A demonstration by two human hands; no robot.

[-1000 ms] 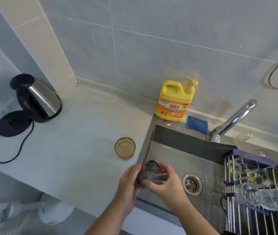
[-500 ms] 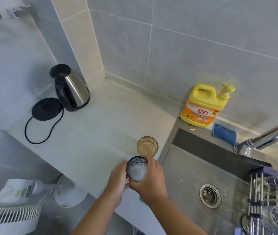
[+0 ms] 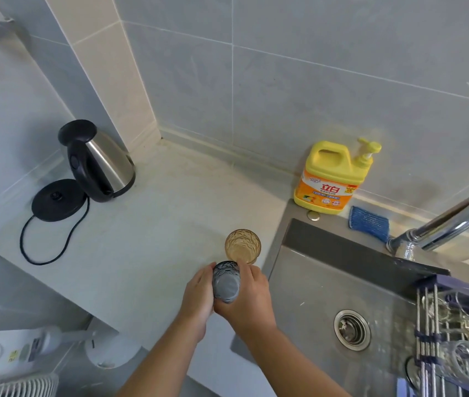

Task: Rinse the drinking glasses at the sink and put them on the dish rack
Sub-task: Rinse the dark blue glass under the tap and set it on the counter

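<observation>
Both hands curl fingers round the grey glass [image 3: 225,285] over the counter [image 3: 141,253] edge, left hand [image 3: 198,296] on its left side, right hand [image 3: 249,305] wrapping its right. The sink [image 3: 313,282] and dish rack [image 3: 425,325] lie rightward, right hand nearer.

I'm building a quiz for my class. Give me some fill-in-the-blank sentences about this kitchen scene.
The left hand and right hand hold one ___ glass.
The amber glass stands on the ___.
The soap bottle is mostly ___.
Missing words: grey; counter; yellow.
</observation>
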